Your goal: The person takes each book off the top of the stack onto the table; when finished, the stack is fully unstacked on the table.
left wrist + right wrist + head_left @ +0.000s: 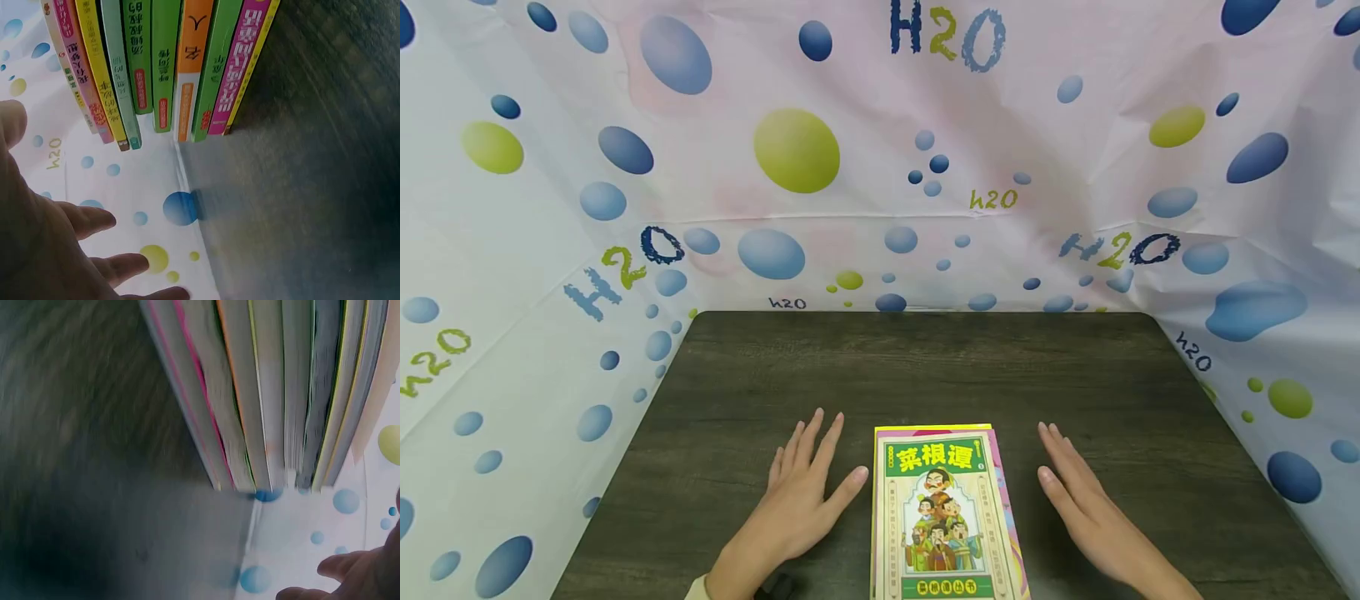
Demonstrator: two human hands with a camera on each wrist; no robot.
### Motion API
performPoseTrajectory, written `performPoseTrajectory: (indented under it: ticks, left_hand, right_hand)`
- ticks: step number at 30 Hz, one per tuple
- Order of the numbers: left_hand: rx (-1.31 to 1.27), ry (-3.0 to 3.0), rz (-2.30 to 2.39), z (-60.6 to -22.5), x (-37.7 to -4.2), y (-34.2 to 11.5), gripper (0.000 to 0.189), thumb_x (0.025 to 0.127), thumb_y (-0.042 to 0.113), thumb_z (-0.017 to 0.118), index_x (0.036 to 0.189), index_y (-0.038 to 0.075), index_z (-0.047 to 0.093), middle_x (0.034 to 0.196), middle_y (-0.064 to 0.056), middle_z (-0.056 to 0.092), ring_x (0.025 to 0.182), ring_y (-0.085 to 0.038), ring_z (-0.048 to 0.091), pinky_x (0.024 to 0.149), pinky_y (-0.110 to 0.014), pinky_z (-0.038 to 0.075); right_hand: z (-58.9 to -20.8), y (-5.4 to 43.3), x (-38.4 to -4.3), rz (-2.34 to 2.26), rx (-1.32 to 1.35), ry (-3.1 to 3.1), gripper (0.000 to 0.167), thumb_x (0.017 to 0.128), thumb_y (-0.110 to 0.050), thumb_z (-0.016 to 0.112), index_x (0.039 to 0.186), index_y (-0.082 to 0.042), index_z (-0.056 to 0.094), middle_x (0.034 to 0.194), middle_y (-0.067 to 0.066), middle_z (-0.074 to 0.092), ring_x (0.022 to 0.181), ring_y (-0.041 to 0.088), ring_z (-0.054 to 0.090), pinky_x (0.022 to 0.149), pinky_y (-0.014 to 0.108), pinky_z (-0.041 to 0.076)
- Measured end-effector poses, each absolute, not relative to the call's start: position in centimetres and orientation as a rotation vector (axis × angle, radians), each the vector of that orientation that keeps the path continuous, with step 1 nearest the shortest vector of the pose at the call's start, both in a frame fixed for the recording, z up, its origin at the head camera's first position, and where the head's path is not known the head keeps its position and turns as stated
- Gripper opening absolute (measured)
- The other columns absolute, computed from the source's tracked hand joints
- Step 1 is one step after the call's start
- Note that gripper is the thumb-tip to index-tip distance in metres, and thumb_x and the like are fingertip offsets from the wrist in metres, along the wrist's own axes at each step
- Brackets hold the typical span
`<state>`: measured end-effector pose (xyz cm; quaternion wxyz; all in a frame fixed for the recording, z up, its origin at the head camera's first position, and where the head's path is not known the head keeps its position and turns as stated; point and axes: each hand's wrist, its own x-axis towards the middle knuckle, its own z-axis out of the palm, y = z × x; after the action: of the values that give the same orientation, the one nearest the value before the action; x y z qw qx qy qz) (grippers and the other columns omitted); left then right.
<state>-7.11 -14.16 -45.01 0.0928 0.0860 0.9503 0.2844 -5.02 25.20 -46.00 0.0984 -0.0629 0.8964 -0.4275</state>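
Observation:
A stack of several books lies flat at the near middle of the dark table, topped by a cream and green book [940, 517] with cartoon figures on its cover. To its left my left hand [801, 500] is spread with straight fingers, the thumb close to the stack's edge. My right hand [1093, 512] stands apart on the other side, fingers extended and palm toward the books. The coloured spines [165, 69] face the left wrist view, where the left fingers [119, 269] show. Page edges [272, 394] fill the top of the right wrist view, with the right fingers [344, 565] below.
The dark wood-grain table [925, 367] carries the stack. A white sheet [880, 108] printed with blue and green dots and H2O lettering hangs behind it and along both sides. A small black object [782, 586] shows beside the left wrist.

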Motion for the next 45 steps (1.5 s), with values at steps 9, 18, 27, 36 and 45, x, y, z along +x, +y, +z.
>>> performPoseTrajectory:
  ticks: [9, 18, 27, 36, 45]
  left_hand:
    - [0.220, 2.600, 1.065, -45.4, -6.9, -13.6, 0.083, 0.106, 0.068, 0.041, 0.171, 0.025, 0.013, 0.177, -0.017, 0.011, 0.157, -0.055, 0.024, 0.113, -0.083, 0.031]
    - [0.225, 2.358, 1.219, -45.6, -6.6, -12.6, 0.087, 0.107, 0.067, 0.038, 0.167, 0.006, 0.021, 0.165, -0.026, 0.033, 0.133, -0.041, 0.058, 0.100, -0.065, 0.054]
    - [0.128, 2.089, 1.465, -46.2, -6.1, -11.4, 0.091, 0.105, 0.065, 0.049, 0.167, 0.005, 0.019, 0.157, -0.025, 0.041, 0.126, -0.033, 0.062, 0.076, -0.046, 0.065]
    - [0.222, 2.106, 1.480, -46.5, -5.0, -10.6, 0.084, 0.106, 0.059, 0.053, 0.166, 0.012, 0.018, 0.153, -0.021, 0.037, 0.132, -0.031, 0.052, 0.090, -0.052, 0.058]
    - [0.238, 2.249, 1.403, -46.6, -3.9, -9.8, 0.096, 0.096, 0.060, 0.069, 0.167, 0.019, 0.019, 0.154, -0.021, 0.034, 0.147, -0.045, 0.036, 0.103, -0.076, 0.045]
  right_hand:
    - [-46.6, 22.9, -4.2, -1.507, -0.092, 2.414, 0.058, 0.116, -0.040, 0.028, 0.171, -0.030, 0.010, 0.179, 0.012, 0.005, 0.161, 0.050, 0.004, 0.113, 0.088, 0.013]
    - [-47.0, 20.6, -4.0, -1.711, 0.147, 2.047, 0.073, 0.112, -0.060, 0.026, 0.171, -0.018, 0.012, 0.178, 0.016, 0.004, 0.163, 0.046, -0.001, 0.124, 0.078, 0.001]
    - [-47.4, 20.1, -3.5, -1.771, 0.178, 1.773, 0.082, 0.109, -0.066, 0.030, 0.171, -0.024, -0.004, 0.172, 0.019, 0.014, 0.137, 0.028, 0.047, 0.110, 0.042, 0.046]
    - [-48.1, 19.7, -2.8, -1.894, 0.095, 1.638, 0.075, 0.112, -0.061, 0.028, 0.168, -0.035, -0.015, 0.174, 0.019, 0.003, 0.130, 0.023, 0.058, 0.101, 0.031, 0.053]
    - [-48.3, 19.7, -2.5, -1.848, 0.077, 1.732, 0.073, 0.113, -0.058, 0.024, 0.168, -0.031, -0.015, 0.176, 0.014, -0.010, 0.141, 0.024, 0.045, 0.101, 0.023, 0.049]
